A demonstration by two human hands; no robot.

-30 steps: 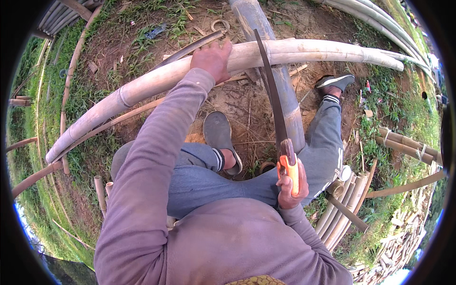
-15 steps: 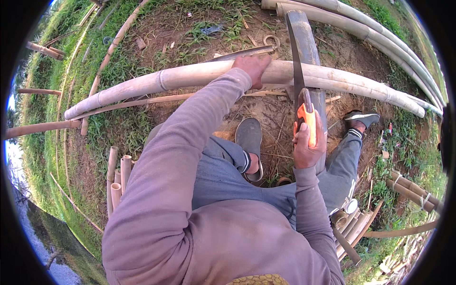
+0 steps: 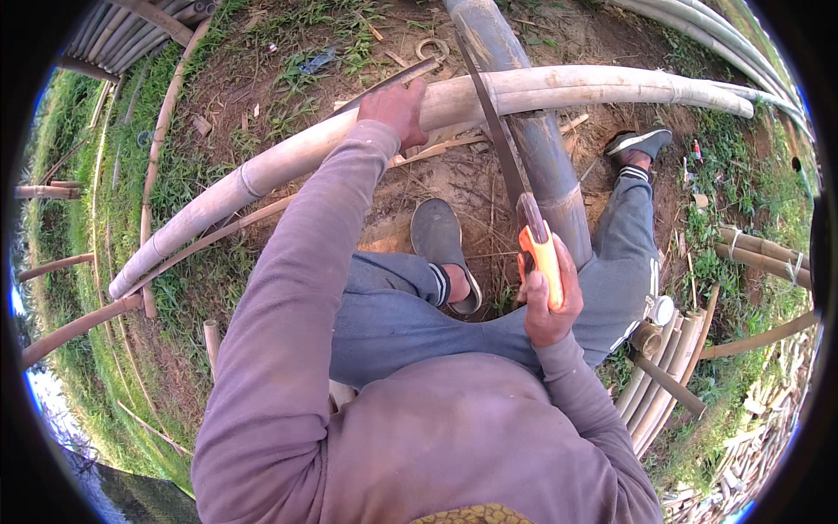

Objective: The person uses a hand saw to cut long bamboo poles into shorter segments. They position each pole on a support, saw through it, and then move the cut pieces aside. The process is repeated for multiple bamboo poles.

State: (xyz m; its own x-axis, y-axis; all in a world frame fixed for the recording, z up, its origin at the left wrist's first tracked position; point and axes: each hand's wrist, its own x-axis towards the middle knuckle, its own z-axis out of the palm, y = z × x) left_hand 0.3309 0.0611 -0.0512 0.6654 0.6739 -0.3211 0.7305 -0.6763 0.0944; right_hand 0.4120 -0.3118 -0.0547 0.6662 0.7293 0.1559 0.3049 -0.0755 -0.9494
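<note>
A thick, pale bamboo pole (image 3: 297,157) lies crosswise ahead of me, resting over a darker grey bamboo log (image 3: 550,166). My left hand (image 3: 394,113) grips the pole from above, a little left of the saw. In my right hand (image 3: 556,301) is the orange handle of a hand saw (image 3: 504,144). Its long dark blade points away from me and crosses the pole just left of the log. Whether the teeth have cut into the bamboo cannot be made out.
My shod feet (image 3: 436,236) stand on bare soil, one either side of the log. Long bamboo poles (image 3: 707,35) lie at the far right. Cut bamboo pieces (image 3: 663,375) stand by my right leg. Grass and a wooden rail (image 3: 166,131) are at the left.
The saw has been drawn back toward me, with more blade showing on the near side of the pole. My left hand stays on the pole. The whole view has shifted and tilted.
</note>
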